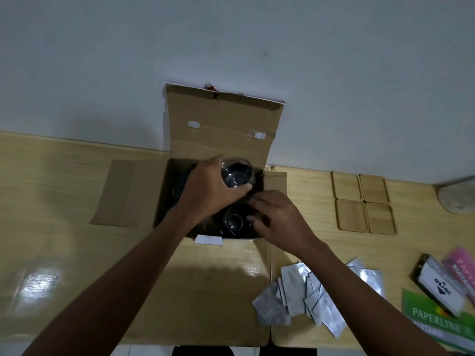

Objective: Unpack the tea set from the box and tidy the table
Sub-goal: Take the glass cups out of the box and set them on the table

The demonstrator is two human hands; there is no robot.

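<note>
While the cardboard box (213, 278) sits open on the desk (64, 201) with its back flap standing against the wall (231, 47), my left hand (208, 191) is over the box's far side, wrapped around a clear glass cup (237, 173) — fingers curled on its near side, thumb over the top. That cup is lifted above the dark inside of the box, tilted so its mouth faces me. My right hand (279, 217) reaches into the box's right side, fingers bent down beside a second glass cup (236, 222) that rests inside the box, just toward me from the held one; I cannot tell whether those fingers are gripping it or only touching its rim. Right of the box, well apart, four wooden coasters (363, 204) lie flat in a two-by-two block near the wall. Nearer to me, to the right of the box's front flap, a loose heap of silver sachets (295, 301) lies partly under my right forearm — beyond them, a green paper pack (437, 322) and a dark packet (438, 286) rest at the desk's right end.
</note>
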